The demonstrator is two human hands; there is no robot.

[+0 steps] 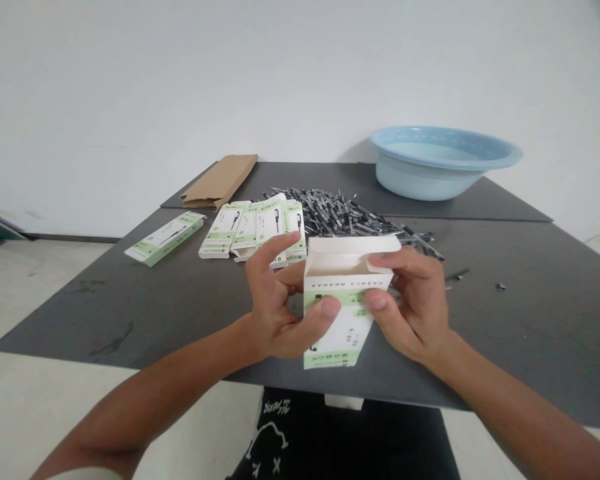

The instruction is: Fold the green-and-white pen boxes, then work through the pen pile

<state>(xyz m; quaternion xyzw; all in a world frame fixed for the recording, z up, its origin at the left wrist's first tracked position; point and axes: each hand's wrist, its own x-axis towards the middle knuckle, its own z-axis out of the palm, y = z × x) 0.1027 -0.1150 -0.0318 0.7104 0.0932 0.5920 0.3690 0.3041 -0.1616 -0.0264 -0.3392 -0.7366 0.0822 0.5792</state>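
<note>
A small white and green carton (337, 320) is held upright over the near edge of the dark table (530, 320), its top flap open toward me. My left hand (280, 300) pinches the carton's left side, thumb on its front face. My right hand (413, 303) grips its right side, with the thumb on the front and the fingers along the top edge. Behind the carton lies a heap of small dark metal pieces (345, 213).
Several flat white and green cartons (253, 227) lie fanned out behind my left hand, and one more (165, 238) sits apart at the left. A brown paper bag (221, 180) lies at the back left. A light blue basin (437, 163) stands at the back right.
</note>
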